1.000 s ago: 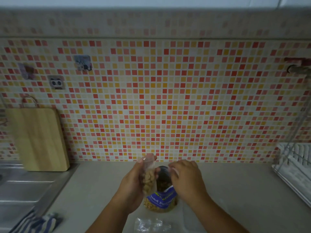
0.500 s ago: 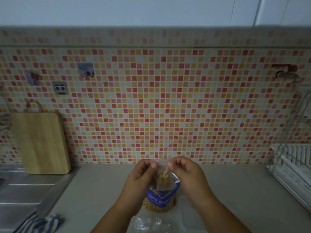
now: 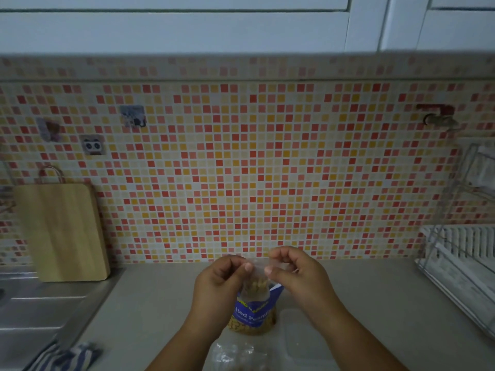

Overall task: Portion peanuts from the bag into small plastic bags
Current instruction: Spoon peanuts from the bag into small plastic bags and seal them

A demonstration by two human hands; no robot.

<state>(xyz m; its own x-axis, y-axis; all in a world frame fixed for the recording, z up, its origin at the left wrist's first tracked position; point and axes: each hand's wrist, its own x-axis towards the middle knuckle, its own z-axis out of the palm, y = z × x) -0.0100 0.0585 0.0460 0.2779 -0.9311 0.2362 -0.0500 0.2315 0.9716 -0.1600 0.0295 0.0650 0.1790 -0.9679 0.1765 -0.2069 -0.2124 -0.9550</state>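
Observation:
A small clear plastic bag (image 3: pixel 256 282) partly filled with peanuts hangs in the air between my hands. My left hand (image 3: pixel 218 287) pinches its top left edge and my right hand (image 3: pixel 297 277) pinches its top right edge. Directly behind and below it stands the blue peanut bag (image 3: pixel 251 315), upright on the counter with peanuts showing through its clear bottom. Another clear small bag (image 3: pixel 233 356) with contents lies at the near edge of the view.
A clear plastic lid or container (image 3: pixel 302 336) lies right of the peanut bag. A wooden cutting board (image 3: pixel 61 231) leans on the tiled wall at left, beside a steel sink (image 3: pixel 29 311) and a striped cloth (image 3: pixel 64 357). A dish rack (image 3: pixel 460 253) stands at right.
My right hand left the peanut bag and took the small bag's top edge. Both hands now hold it in front of the peanut bag. The view tilted upward.

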